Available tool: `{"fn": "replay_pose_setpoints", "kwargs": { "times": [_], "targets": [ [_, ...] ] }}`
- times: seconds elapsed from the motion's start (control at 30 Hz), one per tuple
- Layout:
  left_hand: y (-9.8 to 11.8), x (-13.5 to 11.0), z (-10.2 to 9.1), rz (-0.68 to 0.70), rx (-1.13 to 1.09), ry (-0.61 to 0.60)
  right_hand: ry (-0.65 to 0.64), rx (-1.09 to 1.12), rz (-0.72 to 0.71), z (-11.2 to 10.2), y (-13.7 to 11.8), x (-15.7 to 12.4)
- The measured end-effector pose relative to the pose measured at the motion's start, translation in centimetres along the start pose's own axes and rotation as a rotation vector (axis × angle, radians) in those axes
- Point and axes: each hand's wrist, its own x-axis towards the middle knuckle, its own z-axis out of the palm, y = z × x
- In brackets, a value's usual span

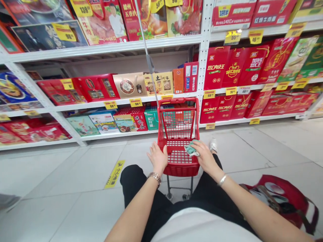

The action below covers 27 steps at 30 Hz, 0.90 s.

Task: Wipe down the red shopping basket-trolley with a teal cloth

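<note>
A small red plastic shopping cart [178,132] stands in front of me in a shop aisle, seen from above. My left hand [157,156] rests on the cart's left rim with the fingers laid over the edge. My right hand [204,155] is closed on a green cloth [191,148] and presses it against the cart's right side near the basket floor. A watch sits on my left wrist and a bangle on my right. My legs in black trousers are bent below the cart.
White shelves [106,48] full of red gift boxes [216,67] with yellow price tags run across the back. A thin pole [147,50] rises from the cart. A red bag [280,198] lies on the tiled floor at right. A yellow floor sticker [114,174] lies at left.
</note>
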Motion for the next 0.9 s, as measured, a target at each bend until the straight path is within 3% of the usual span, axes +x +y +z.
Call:
{"fn": "replay_pose_setpoints", "kwargs": {
  "times": [0.2,0.3,0.43,0.63,0.9],
  "targets": [
    [1.5,-2.0,0.1,0.080,0.007,0.023,0.049,-0.024,-0.011,0.2,-1.6,-4.2],
    [1.8,-2.4,-0.3,0.227,0.087,0.056,0.075,-0.015,-0.016,0.2,-1.3,-4.7],
    [2.6,-2.8,-0.3,0.421,0.142,-0.016,0.091,-0.040,0.037,0.1,1.1,-3.0],
    [4.8,-3.8,1.1,0.631,0.078,-0.101,0.059,-0.097,0.164,-0.4,5.8,0.0],
    [7.5,-6.0,1.3,0.809,-0.051,-0.237,-0.002,-0.045,0.141,-2.6,10.5,2.0]
  ]
}}
